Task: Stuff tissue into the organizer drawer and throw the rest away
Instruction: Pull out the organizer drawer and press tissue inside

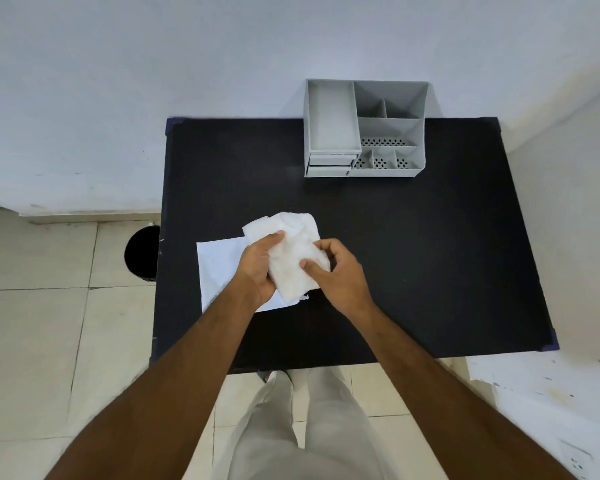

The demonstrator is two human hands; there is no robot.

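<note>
- Both hands share one grip on a crumpled wad of tissue, held just above the near-middle of the black worktop. The left hand cups it from its own side with the thumb over the top; the right hand pinches the opposite edge, thumb pressed on the paper.
- The wad's long axis runs from the grip's near side away toward the wall, with a loose flap sticking out beyond the fingers.
- A second, flat sheet of tissue lies on the worktop under and to the left of the grip, partly hidden by the left wrist.
- The grey organizer stands well apart from the grip, ahead of it and to the right, at the far edge of the worktop. Its two small drawers face the person at the organizer's left front corner, and both look closed or nearly so.
- By my reading, the right hand is the nearer one to those drawers, so it suits carrying the wad forward while the left could pull a drawer out.
- A dark round bin sits on the floor to the left of the grip, beside the worktop's edge; the left hand is nearer to it, which fits discarding the leftover sheet.
</note>
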